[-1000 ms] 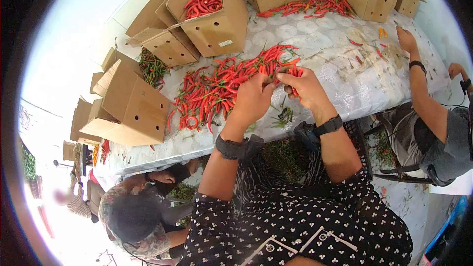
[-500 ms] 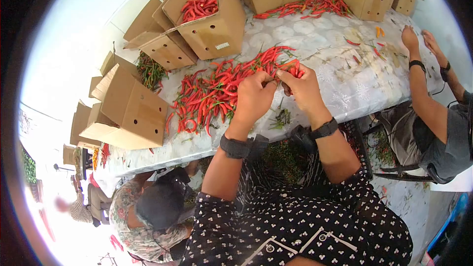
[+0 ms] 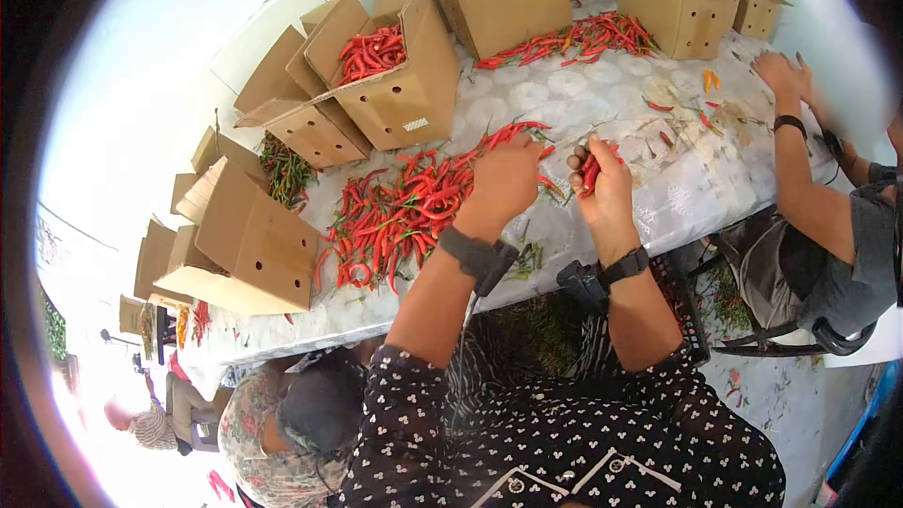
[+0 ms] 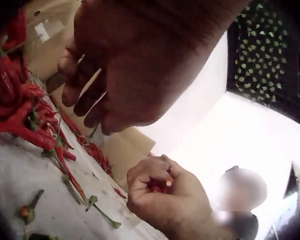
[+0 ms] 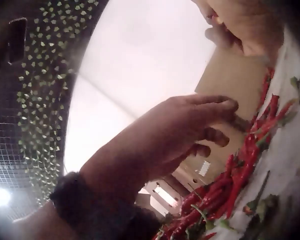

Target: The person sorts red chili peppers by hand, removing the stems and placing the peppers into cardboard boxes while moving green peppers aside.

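Observation:
Over the near right end of a heap of red chili peppers reaches my left hand, palm down. Its fingers look loosely bent and apart in the left wrist view, with nothing visible between them. To its right, my right hand is raised above the table with fingers curled round several red chili peppers. Those peppers show as red bits inside the fist in the left wrist view. Snapped-off green stems lie on the cloth below the two hands.
Cardboard boxes line the back and left of the white-clothed table, some filled with red peppers. Another pepper heap lies at the back. At the right end, another person's hands are over the table. A person in a floral top sits at lower left.
Earlier my hands met, fingertips close together. Now they are apart: the left has moved out over the heap, and the right has turned with the peppers in its grip. The head view has tilted upward.

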`<state>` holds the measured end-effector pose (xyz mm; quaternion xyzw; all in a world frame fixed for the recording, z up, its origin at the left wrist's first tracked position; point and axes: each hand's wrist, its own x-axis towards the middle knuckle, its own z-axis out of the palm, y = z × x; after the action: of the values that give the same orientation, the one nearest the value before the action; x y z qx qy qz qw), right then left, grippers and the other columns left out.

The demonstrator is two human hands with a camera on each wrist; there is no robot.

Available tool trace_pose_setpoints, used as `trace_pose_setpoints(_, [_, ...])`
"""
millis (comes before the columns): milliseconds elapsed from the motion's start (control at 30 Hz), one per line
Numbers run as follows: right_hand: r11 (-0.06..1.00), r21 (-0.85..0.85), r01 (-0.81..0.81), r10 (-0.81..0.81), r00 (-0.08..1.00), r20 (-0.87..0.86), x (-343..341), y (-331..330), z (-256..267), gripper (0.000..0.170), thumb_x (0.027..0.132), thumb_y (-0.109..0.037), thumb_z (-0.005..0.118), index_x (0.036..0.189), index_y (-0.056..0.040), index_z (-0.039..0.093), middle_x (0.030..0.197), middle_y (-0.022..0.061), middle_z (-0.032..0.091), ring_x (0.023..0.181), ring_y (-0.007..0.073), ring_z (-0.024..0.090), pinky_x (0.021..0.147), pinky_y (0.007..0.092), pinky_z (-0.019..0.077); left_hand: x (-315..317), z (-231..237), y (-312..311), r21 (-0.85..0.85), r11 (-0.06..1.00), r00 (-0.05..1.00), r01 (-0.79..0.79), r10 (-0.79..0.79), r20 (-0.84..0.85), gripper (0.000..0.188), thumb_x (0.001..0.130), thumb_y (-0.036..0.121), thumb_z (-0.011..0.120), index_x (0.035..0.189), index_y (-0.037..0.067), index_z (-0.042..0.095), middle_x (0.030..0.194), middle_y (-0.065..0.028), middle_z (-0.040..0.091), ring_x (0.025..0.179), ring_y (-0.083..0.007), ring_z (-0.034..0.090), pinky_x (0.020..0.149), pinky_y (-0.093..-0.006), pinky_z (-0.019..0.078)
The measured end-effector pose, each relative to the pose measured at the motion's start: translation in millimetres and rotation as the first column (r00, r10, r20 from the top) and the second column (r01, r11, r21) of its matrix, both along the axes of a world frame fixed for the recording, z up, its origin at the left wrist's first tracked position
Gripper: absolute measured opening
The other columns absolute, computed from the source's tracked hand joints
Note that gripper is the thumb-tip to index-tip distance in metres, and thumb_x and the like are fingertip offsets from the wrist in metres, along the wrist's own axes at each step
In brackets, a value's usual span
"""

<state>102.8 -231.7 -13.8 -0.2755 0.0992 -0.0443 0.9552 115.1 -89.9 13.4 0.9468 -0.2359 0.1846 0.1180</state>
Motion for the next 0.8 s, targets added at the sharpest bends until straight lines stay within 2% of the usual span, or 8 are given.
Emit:
trace_pose_setpoints(167, [0.996,-0.085,-0.039,0.039,0.999,-0.001,-1.8,0.0,1.2,0.01,0.081,-0.016,0.061,0.084,-0.008,0.056,0.072,0.0029,0.057,0.061,0.0135,0.057,0.043,0.0232,0.0381,7.8,-26.1,7.7,0.136,0.991,0.999,-0.01,0.005,0.037,0.015,0.068,0.008,0.057,0.082,0.007,0.062,0.09,-0.0118,0.057,0.081,-0.0282,0.059,0.063,-0.0401,0.0486])
trace_pose_setpoints(233, [0.993,-0.104,-0.059,0.059,0.998,-0.007,-2.2,0.0,1.7,0.01,0.081,-0.016,0.061,0.084,-0.008,0.056,0.071,0.0022,0.057,0.06,0.0126,0.056,0.042,0.023,0.0378,-3.0,-22.1,14.0,0.153,0.988,0.994,-0.031,0.047,-0.102,0.012,0.071,0.012,0.055,0.079,0.004,0.059,0.085,-0.0143,0.057,0.078,-0.0337,0.058,0.064,-0.0436,0.0462])
trace_pose_setpoints(367, [0.968,-0.201,-0.154,0.159,0.987,0.007,-3.8,3.6,-2.3,0.011,0.081,-0.015,0.062,0.085,-0.0079,0.055,0.069,0.0007,0.054,0.056,0.0108,0.053,0.041,0.0225,0.0369,-17.3,-24.0,28.0,0.08,0.997,0.998,-0.017,0.021,-0.051,0.01,0.07,0.013,0.056,0.075,0.005,0.06,0.083,-0.0146,0.057,0.076,-0.0339,0.057,0.064,-0.0434,0.0461])
trace_pose_setpoints(467, [0.93,-0.281,-0.237,0.261,0.964,0.051,-7.8,10.0,-1.7,0.01,0.08,-0.014,0.061,0.085,-0.0071,0.055,0.067,0.0001,0.052,0.054,0.0103,0.05,0.041,0.0229,0.0369,-28.0,-12.9,31.8,0.028,0.993,0.987,-0.111,0.114,-0.117,0.011,0.07,0.015,0.057,0.074,0.005,0.061,0.081,-0.015,0.057,0.075,-0.0337,0.057,0.065,-0.0432,0.0459])
trace_pose_setpoints(533, [0.919,-0.32,-0.231,0.259,0.965,0.046,-10.3,15.6,-1.0,0.011,0.08,-0.012,0.061,0.086,-0.0063,0.055,0.067,0.0004,0.052,0.053,0.0102,0.05,0.041,0.0228,0.0366,-30.9,-9.9,36.4,-0.156,0.975,0.985,-0.156,0.141,-0.103,0.013,0.071,0.017,0.058,0.075,0.005,0.063,0.079,-0.0159,0.058,0.076,-0.0335,0.057,0.066,-0.0427,0.0461])
trace_pose_setpoints(667, [0.896,-0.365,-0.252,0.28,0.96,0.025,-15.2,26.6,3.3,0.01,0.077,-0.01,0.062,0.081,-0.0047,0.054,0.059,0.0002,0.05,0.045,0.0095,0.045,0.038,0.0238,0.0342,-32.7,-3.3,47.2,-0.252,0.962,0.994,-0.11,0.111,-0.011,0.017,0.072,0.018,0.059,0.078,0.004,0.065,0.082,-0.0177,0.06,0.074,-0.0325,0.058,0.065,-0.0394,0.0469])
trace_pose_setpoints(733, [0.876,-0.388,-0.286,0.309,0.951,-0.004,-17.5,32.1,4.3,0.01,0.077,-0.01,0.062,0.081,-0.0044,0.055,0.058,-0.0001,0.05,0.044,0.009,0.044,0.038,0.0235,0.0339,-33.9,-0.7,49.0,-0.421,0.892,0.986,-0.165,0.159,-0.05,0.018,0.075,0.016,0.058,0.082,0.0,0.064,0.08,-0.0155,0.063,0.065,-0.0243,0.06,0.062,-0.0342,0.0471])
trace_pose_setpoints(800, [0.836,-0.452,-0.311,0.38,0.923,0.067,-19.9,37.4,3.4,0.01,0.077,-0.009,0.062,0.083,-0.0036,0.056,0.06,-0.0003,0.051,0.044,0.0081,0.044,0.038,0.0231,0.0337,-36.0,4.4,48.6,-0.543,0.824,0.986,-0.162,0.114,-0.122,0.017,0.076,0.014,0.058,0.083,0.0,0.062,0.075,-0.0149,0.061,0.064,-0.023,0.059,0.059,-0.0333,0.0457])
